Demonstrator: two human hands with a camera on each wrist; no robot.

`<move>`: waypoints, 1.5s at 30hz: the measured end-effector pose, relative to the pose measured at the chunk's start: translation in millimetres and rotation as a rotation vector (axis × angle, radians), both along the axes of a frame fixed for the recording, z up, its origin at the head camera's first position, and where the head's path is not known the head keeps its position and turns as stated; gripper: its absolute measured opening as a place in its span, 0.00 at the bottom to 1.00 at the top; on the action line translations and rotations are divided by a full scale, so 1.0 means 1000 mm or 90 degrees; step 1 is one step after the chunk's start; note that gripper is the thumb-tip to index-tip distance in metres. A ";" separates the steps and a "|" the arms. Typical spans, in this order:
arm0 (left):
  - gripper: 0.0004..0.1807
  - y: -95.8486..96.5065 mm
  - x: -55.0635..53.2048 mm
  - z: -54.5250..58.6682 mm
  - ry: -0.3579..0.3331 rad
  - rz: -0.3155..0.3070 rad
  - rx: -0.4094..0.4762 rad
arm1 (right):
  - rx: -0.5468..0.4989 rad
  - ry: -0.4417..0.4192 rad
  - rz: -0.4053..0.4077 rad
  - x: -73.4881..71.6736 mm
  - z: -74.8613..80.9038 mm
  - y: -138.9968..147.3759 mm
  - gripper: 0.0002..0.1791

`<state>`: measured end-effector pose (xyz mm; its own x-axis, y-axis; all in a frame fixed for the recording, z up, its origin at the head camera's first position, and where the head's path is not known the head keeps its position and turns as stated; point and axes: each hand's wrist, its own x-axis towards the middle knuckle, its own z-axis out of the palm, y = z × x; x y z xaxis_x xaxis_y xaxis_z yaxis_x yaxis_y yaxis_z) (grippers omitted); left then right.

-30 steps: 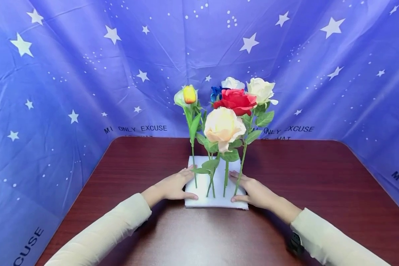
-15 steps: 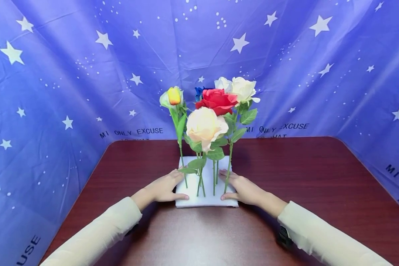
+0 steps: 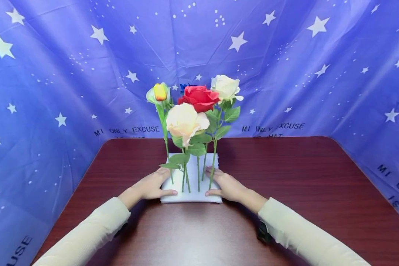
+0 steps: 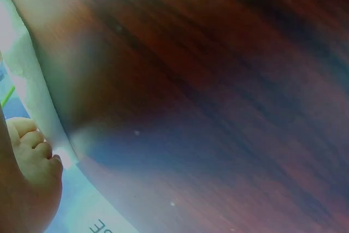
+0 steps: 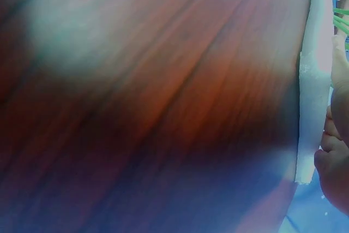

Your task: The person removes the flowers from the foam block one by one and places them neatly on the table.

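White foam board (image 3: 192,198) lies on tabletop (image 3: 286,177), between hands. Left hand (image 3: 150,186) and right hand (image 3: 231,186) rest on its side edges, fingers extended, thumbs spread. Flowers stand roughly upright on board: yellow tulip (image 3: 160,92) left, peach rose (image 3: 183,121) front, red rose (image 3: 199,97) behind, white rose (image 3: 225,88) right.

Left sleeve (image 3: 83,232), right sleeve (image 3: 309,231): long, cream, creased cloth, straight-edged cuffs (image 3: 121,210). Left wrist device (image 3: 121,229), right wrist device (image 3: 263,233): black, partly hidden beneath the cuffs. Left hand (image 3: 150,186), right hand (image 3: 230,186): bare.
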<state>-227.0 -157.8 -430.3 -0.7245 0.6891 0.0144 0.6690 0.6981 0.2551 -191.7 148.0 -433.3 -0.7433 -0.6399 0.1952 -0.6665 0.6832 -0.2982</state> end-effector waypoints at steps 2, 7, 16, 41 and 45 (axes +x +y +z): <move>0.48 -0.004 0.001 0.001 -0.007 0.009 0.001 | 0.013 0.003 0.007 -0.001 0.001 -0.005 0.42; 0.49 -0.010 0.000 0.003 -0.017 0.030 0.000 | 0.034 0.025 0.019 -0.004 0.007 -0.015 0.41; 0.48 -0.023 -0.001 -0.001 -0.016 0.048 0.011 | 0.040 -0.006 0.009 -0.009 0.009 -0.029 0.42; 0.47 -0.060 -0.004 -0.001 -0.019 0.071 0.037 | 0.044 -0.022 0.013 -0.023 0.009 -0.073 0.42; 0.47 -0.068 -0.005 -0.003 -0.019 0.083 0.032 | 0.045 -0.033 0.007 -0.025 0.008 -0.081 0.42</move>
<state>-231.6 -225.8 -433.1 -0.8089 0.5875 0.0235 0.5646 0.7651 0.3097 -216.2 66.8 -425.4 -0.7440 -0.6589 0.1112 -0.6592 0.6964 -0.2837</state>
